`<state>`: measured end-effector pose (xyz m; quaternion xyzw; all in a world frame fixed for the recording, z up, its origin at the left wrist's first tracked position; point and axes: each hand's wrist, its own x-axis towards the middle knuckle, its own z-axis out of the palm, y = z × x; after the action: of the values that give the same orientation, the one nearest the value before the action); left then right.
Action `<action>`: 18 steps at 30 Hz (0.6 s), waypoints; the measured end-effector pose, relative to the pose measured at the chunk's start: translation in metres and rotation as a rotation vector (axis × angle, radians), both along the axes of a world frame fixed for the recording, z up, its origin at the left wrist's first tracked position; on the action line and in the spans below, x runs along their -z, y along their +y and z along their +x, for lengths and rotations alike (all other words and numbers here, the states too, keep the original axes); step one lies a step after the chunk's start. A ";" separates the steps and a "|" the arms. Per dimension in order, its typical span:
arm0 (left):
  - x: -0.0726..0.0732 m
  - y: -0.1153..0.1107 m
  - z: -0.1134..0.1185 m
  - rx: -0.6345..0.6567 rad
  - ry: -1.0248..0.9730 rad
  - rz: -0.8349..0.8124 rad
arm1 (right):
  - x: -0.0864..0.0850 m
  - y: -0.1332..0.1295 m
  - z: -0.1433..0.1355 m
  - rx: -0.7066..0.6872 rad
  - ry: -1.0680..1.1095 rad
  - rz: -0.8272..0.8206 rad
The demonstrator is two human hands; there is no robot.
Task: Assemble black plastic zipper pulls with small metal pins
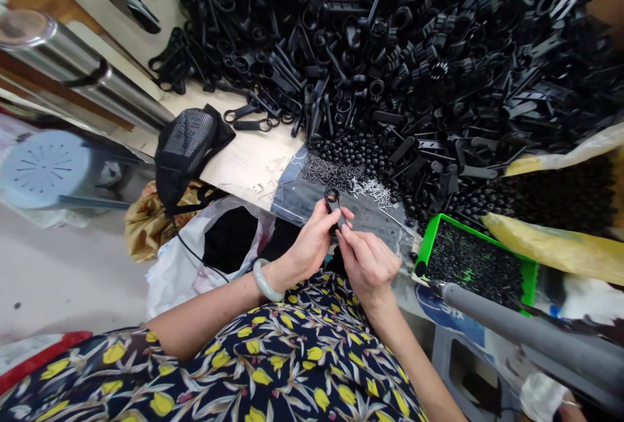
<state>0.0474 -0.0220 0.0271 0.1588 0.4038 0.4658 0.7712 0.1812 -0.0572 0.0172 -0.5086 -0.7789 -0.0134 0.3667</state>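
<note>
In the head view, my left hand (312,243) is closed around a black plastic part with a ring end (332,196). The ring points up and away from me, past the thumb. My right hand (370,264) pinches at the part's lower end; whatever is between those fingertips is hidden. Just beyond both hands lie small silver pins (374,192) in a loose heap. Next to them are tiny dark pieces (324,171) and small round black pieces (358,152).
A large pile of black plastic parts (341,51) covers the back. At right are a green tray (431,240) of small black pieces and a grey cylindrical tool (487,308). A black mesh cap (188,142) hangs over the left table edge near a steel flask (92,74).
</note>
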 end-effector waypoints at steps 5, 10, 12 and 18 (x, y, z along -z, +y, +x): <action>-0.004 -0.004 0.004 -0.025 0.032 0.008 | -0.002 0.001 -0.003 0.021 -0.048 0.014; -0.005 -0.003 0.006 -0.058 0.049 0.018 | -0.003 0.002 -0.005 0.006 -0.059 0.044; -0.004 -0.002 0.006 -0.061 0.058 0.024 | -0.002 0.001 -0.007 0.000 -0.074 0.044; 0.008 -0.001 -0.004 0.027 0.131 0.114 | -0.006 -0.004 -0.002 -0.101 0.043 -0.209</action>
<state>0.0437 -0.0232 0.0192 0.2380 0.4240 0.4660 0.7392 0.1791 -0.0615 0.0234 -0.5043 -0.7927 0.0972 0.3285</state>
